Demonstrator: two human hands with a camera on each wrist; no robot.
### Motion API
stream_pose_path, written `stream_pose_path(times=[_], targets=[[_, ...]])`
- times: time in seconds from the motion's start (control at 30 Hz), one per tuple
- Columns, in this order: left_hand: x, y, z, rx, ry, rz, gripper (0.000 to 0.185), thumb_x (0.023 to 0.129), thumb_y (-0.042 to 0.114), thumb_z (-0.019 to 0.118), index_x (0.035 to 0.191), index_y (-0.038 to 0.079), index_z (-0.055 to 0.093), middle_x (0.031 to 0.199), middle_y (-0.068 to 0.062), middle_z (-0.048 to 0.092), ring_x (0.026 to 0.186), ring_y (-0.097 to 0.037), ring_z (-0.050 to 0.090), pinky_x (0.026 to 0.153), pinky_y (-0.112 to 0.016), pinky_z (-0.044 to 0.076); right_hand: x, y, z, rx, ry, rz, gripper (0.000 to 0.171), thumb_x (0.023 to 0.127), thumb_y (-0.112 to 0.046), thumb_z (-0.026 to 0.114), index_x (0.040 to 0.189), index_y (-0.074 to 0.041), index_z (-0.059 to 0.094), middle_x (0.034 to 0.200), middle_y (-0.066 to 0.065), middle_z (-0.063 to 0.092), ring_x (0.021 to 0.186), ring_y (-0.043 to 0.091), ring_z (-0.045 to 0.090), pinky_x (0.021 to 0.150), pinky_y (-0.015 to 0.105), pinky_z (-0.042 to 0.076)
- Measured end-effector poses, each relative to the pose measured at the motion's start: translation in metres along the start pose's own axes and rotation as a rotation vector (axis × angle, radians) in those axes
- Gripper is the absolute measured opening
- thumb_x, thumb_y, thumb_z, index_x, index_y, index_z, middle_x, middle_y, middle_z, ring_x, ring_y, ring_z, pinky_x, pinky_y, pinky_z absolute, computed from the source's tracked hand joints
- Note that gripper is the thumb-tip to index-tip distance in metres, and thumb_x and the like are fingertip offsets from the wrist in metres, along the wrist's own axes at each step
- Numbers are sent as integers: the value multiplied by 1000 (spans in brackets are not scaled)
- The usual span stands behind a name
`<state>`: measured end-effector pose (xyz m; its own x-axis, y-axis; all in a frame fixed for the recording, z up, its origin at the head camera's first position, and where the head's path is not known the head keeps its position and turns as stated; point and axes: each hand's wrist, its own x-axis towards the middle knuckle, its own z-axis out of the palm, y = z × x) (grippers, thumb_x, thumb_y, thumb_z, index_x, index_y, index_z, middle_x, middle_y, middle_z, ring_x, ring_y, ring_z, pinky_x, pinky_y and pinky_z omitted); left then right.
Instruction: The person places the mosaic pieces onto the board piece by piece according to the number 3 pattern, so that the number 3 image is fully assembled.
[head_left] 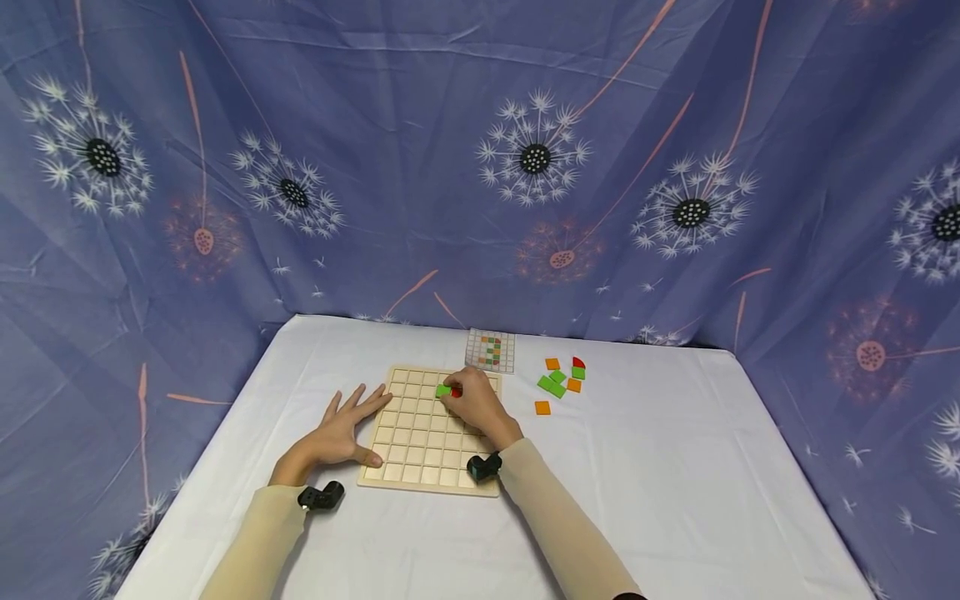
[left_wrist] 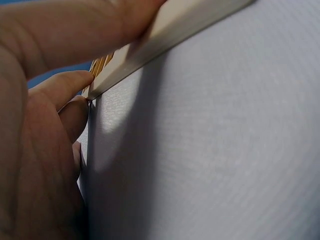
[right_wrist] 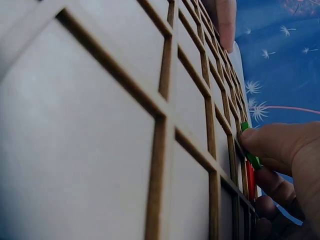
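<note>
A wooden grid board (head_left: 420,454) lies on the white table. My right hand (head_left: 471,403) rests over its far rows and pinches a green tile (head_left: 443,390) against the grid, with a red tile (head_left: 456,392) beside it under the fingers. The right wrist view shows the green tile (right_wrist: 250,145) and the red tile (right_wrist: 250,179) at my fingertips (right_wrist: 272,145) on the board (right_wrist: 100,150). My left hand (head_left: 347,427) lies flat with spread fingers, pressing on the board's left edge (left_wrist: 150,45).
A small pattern card (head_left: 491,350) lies beyond the board. Loose orange, green and red tiles (head_left: 561,382) sit to the right of the board. A patterned blue cloth (head_left: 480,167) hangs behind and around the table (head_left: 675,467).
</note>
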<state>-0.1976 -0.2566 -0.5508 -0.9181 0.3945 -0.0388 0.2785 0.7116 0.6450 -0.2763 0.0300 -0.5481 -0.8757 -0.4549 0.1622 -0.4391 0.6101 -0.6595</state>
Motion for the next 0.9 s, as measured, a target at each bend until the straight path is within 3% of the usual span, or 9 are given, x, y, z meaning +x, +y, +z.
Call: stream_pose_path(times=[0.37, 0.9], targets=[[0, -3, 2, 7, 3, 3, 118, 60, 46, 92, 159, 9, 39, 170, -17, 24, 157, -51, 4, 121, -70, -13, 0, 1, 1, -6, -19, 8, 29, 94, -18, 76, 120, -4, 76, 114, 11, 68, 96, 19, 62, 77, 27, 56], [0, -2, 2, 9, 2, 6, 118, 61, 46, 92, 159, 8, 39, 169, -17, 24, 157, -51, 5, 122, -70, -13, -1, 0, 1, -4, -39, 36, 31, 94, -19, 76, 122, -6, 75, 118, 11, 65, 107, 25, 60, 87, 32, 58]])
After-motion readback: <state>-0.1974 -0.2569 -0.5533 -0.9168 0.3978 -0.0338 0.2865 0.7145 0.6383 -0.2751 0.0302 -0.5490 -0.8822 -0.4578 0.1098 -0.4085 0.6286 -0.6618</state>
